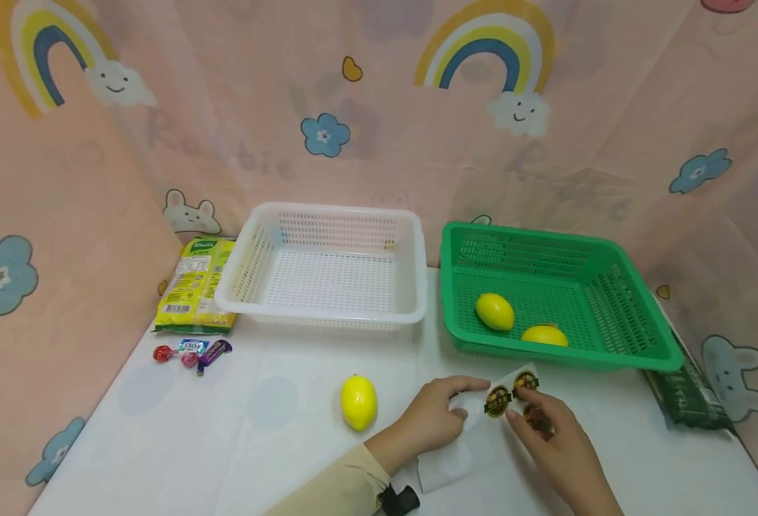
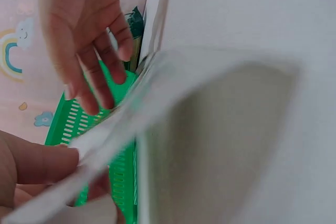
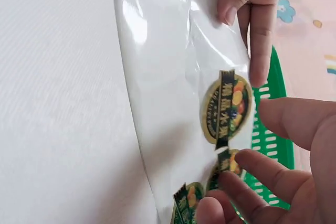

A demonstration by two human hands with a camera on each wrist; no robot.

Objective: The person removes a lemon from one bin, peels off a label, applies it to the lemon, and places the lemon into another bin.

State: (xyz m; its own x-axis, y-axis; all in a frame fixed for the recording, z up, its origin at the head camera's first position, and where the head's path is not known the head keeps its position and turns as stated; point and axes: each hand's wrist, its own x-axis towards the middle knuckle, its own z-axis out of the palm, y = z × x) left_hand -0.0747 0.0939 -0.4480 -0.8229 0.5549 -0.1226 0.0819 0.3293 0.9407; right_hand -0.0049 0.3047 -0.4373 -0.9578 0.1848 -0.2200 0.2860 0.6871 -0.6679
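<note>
Two hands work at the near edge of the white table (image 1: 237,444), and we log them left to right. Our left hand (image 1: 433,419) reaches in from a cream sleeve (image 1: 337,491), palm down, forearm running up and to the right. Its thumb and forefinger are curled and pinch the left part of the sticker sheet (image 1: 476,437); the left wrist view shows the thumb pressed on the sheet's edge. Our right hand (image 1: 549,437) comes in from the lower right. Its fingers are bent and slightly apart, the tips touching the stickers at the sheet's far right corner; whether they actually pinch one we cannot tell.

The sticker sheet is glossy white backing paper, lifted off the table at its far end. It lies just in front of the green basket (image 1: 643,344), its long axis running from near left to far right, with the stickered end pointing toward the basket. The round stickers (image 3: 227,107) carry a dark green banner and fruit artwork; the print on them is too small for us to read.

Left of the hands, a lemon (image 1: 358,402) lies on the table, apart from the sheet. Farther left sit wrapped candies (image 1: 192,351) and a yellow-green packet (image 1: 195,287) whose label we cannot read. Behind stand a white basket (image 1: 250,301) and the green basket, which holds two lemons (image 1: 495,311).
</note>
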